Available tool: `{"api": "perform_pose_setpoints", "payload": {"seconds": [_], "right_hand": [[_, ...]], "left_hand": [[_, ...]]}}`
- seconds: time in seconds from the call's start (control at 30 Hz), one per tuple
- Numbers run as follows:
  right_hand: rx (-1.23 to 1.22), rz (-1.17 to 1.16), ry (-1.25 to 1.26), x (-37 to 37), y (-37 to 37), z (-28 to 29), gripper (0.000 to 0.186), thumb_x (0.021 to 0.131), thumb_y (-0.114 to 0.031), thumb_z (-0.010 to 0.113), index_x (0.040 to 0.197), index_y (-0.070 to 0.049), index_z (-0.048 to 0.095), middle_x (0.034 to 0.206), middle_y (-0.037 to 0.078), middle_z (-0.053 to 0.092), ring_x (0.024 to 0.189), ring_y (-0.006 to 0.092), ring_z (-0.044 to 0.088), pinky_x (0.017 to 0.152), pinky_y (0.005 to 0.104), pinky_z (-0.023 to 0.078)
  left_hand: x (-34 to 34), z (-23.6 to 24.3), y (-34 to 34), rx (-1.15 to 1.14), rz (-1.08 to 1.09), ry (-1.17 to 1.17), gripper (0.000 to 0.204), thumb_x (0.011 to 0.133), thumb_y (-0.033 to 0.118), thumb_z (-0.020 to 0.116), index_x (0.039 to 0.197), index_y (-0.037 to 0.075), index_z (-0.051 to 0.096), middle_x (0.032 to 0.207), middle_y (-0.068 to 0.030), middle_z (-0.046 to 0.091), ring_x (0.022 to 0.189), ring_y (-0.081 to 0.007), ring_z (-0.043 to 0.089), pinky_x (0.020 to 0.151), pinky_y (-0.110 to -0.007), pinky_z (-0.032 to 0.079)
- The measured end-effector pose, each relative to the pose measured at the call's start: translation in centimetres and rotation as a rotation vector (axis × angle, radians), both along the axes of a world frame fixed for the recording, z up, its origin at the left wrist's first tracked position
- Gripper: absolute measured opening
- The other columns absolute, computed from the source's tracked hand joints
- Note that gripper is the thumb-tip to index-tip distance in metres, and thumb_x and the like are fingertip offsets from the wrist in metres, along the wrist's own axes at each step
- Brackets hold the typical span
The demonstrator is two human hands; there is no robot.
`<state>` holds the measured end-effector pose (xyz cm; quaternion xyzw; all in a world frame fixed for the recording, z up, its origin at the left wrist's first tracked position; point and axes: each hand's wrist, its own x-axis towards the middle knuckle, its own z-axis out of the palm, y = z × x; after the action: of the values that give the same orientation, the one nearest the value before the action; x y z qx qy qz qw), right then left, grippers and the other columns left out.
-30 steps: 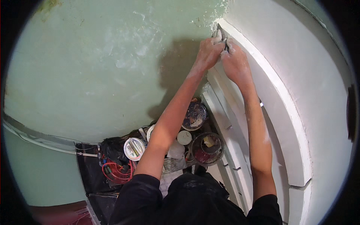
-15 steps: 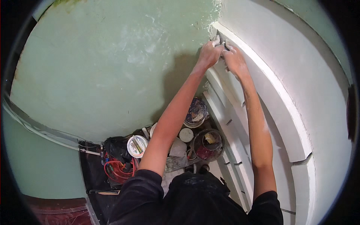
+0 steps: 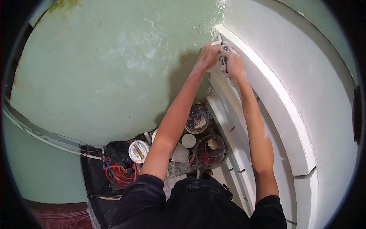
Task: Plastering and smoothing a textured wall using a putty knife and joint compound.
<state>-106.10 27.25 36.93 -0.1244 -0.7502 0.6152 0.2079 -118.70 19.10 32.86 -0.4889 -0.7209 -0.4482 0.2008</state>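
Observation:
Both my arms reach up to the corner where a pale green wall [image 3: 114,68] meets a white curved moulding [image 3: 274,99]. My left hand [image 3: 207,55] and my right hand [image 3: 233,64] are pressed close together there, dusted with white filler. Between them they grip a small metal scraper [image 3: 222,49], whose blade touches the end of the moulding. Which hand carries most of the tool is hard to tell.
Far below stand a paint-spattered bucket [image 3: 197,118], a dark bucket [image 3: 210,150] with tools in it, a white round tin [image 3: 138,151], a small white lid [image 3: 188,140] and a coil of red cable [image 3: 119,173] on a black mat.
The hands have stayed at the moulding's end, shifting only slightly along the corner. The view has tilted a little.

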Motion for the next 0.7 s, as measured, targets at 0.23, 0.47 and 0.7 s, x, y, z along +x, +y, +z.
{"api": "perform_pose_setpoints", "payload": {"seconds": [0.23,0.47,0.7], "right_hand": [[-0.058,-0.001,0.076,-3.3,0.9,-1.3,0.033,0.090,-0.019,0.050,0.118,-0.002,0.058,0.077,0.013,0.061,0.055,0.0207,0.059,0.049,0.0361,0.046],[-0.051,0.001,0.072,-4.8,0.2,-1.1,0.020,0.089,-0.017,0.050,0.099,-0.002,0.059,0.069,0.009,0.058,0.053,0.0191,0.056,0.048,0.0351,0.044],[-0.247,0.136,0.076,-0.5,0.3,-2.0,0.039,0.091,-0.014,0.050,0.129,-0.007,0.052,0.069,0.003,0.053,0.046,0.0113,0.046,0.039,0.0286,0.035]], "left_hand": [[-1.4,-0.3,1.2,0.092,-0.031,-0.334,0.022,0.080,0.018,0.051,0.081,-0.001,0.060,0.085,-0.0264,0.060,0.079,-0.0442,0.058,0.068,-0.048,0.044],[-3.7,0.0,1.0,0.119,-0.058,-0.504,0.035,0.082,0.027,0.048,0.095,-0.002,0.063,0.092,-0.0276,0.064,0.081,-0.0361,0.063,0.073,-0.043,0.047],[0.2,-1.3,0.1,0.115,-0.021,-0.471,0.035,0.082,0.029,0.045,0.087,-0.004,0.057,0.087,-0.0302,0.059,0.087,-0.0507,0.054,0.077,-0.049,0.043]]}}
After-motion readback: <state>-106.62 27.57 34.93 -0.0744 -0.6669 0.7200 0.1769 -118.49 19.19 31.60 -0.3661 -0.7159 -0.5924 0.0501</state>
